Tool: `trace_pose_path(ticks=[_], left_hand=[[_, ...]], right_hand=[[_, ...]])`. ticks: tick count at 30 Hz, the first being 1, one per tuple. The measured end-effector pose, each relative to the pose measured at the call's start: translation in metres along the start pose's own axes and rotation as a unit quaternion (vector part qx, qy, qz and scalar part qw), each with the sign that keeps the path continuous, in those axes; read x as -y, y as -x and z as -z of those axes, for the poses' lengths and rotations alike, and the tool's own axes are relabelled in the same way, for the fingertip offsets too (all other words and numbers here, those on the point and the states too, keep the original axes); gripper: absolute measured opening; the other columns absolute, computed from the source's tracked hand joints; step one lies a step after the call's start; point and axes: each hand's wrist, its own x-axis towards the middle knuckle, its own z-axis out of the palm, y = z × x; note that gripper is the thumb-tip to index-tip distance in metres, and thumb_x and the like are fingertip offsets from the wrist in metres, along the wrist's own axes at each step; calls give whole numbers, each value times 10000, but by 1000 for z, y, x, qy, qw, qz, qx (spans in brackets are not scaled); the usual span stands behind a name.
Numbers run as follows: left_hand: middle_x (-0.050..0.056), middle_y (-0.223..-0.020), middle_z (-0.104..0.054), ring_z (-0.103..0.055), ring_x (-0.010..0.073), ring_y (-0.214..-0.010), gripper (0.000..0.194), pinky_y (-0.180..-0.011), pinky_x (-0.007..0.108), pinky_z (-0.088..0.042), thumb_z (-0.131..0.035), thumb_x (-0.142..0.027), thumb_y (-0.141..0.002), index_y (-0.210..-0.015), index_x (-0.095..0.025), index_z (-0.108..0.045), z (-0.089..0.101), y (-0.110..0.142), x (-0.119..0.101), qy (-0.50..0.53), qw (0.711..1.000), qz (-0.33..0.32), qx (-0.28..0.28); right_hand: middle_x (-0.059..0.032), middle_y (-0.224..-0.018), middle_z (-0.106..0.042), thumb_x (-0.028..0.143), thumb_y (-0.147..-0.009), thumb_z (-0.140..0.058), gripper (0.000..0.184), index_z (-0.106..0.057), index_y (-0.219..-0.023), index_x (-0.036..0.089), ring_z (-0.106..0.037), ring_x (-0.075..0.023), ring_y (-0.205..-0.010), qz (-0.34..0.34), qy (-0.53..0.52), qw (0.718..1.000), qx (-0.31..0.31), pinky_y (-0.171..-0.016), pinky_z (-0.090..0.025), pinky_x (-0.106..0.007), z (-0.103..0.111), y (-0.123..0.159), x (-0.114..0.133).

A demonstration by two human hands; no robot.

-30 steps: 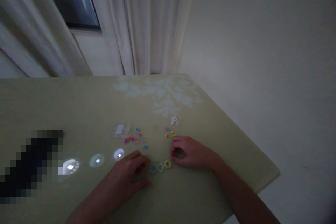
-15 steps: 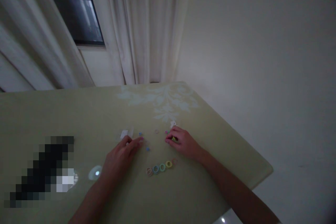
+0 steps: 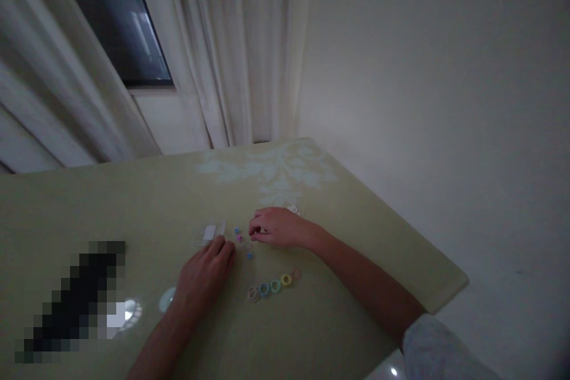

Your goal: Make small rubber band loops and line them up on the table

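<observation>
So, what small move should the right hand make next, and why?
Perhaps ease the right hand slightly left, toward the pink bead: it lies uncovered, close to that hand, with a blue bead beside it. Whether the hand holds anything is unclear.

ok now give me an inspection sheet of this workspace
Surface: glossy pale-green table, white floral pattern, light reflections
Work items: row of small round rings, pinkish, blue, green and yellow; small blue beads, small magenta bead
Clutter: clear plastic bag with white label; white piece, partly hidden; pixelated dark patch, unidentifiable
Hands: left hand, fingers curled, next to bag; right hand, fingers near beads; grip unclear
Cables: nothing seen
Surroundings: pale curtains, dark window, plain pale wall
</observation>
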Motion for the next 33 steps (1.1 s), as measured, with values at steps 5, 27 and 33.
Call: trace_pose_path(ticks=[5, 27, 33], left_hand=[[78, -951, -686, -671, 246, -895, 234, -830, 366, -534, -447, -310, -1027, -930, -236, -647, 4, 3, 6, 149, 985, 22, -83], [45, -886, -732, -598, 190, -633, 468, -634, 326, -529, -589, -621, -910, -1070, -230, -790, 11, 5, 19, 287, 936, 159, -132], [117, -1114, -741, -700, 306, -1041, 344, -945, 456, -567, -544, -441, -978, -1058, -236, -808, -6, 7, 19, 185, 978, 65, -72]], right_hand=[[-79, -1077, -745, 299, -1007, -697, 167, -760, -1094, 171, -667, -199, -962, -14, -19, 999, -41, -782, -451, -289, 3, 4, 8], [0, -775, -677, 179, -938, -647, 85, -708, -881, 163, -562, -131, -679, -119, -98, 987, 50, -632, -363, -241, 32, 74, 10], [33, -683, -607, 186, -897, -672, 84, -731, -847, 153, -533, -115, -628, -181, -172, 967, 58, -590, -342, -220, 0, 104, 1]])
